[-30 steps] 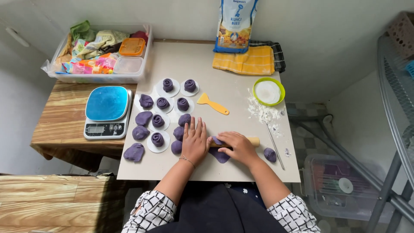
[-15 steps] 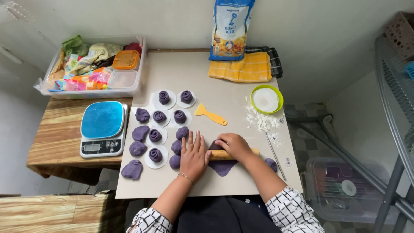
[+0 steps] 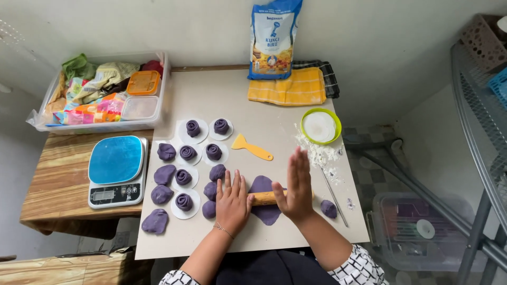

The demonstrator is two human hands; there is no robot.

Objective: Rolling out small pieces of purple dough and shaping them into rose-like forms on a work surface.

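Head view: downward look at a grey bench (image 3: 222, 95); both forearms cut off by the bottom edge.
Left hand (image 3: 232, 200): flat, fingers spread, palm pressing one end of the wooden rolling pin (image 3: 266, 197).
Right hand (image 3: 296, 187): open, fingers straight and together, palm on the pin's other end.
Pin ends: both hidden under the palms.
Purple dough sheet (image 3: 264, 211): under the pin, partly covered.
Small dough lump (image 3: 328, 209): just right of the wrist.
Thin rod (image 3: 335, 198): possibly a skewer; unclear.
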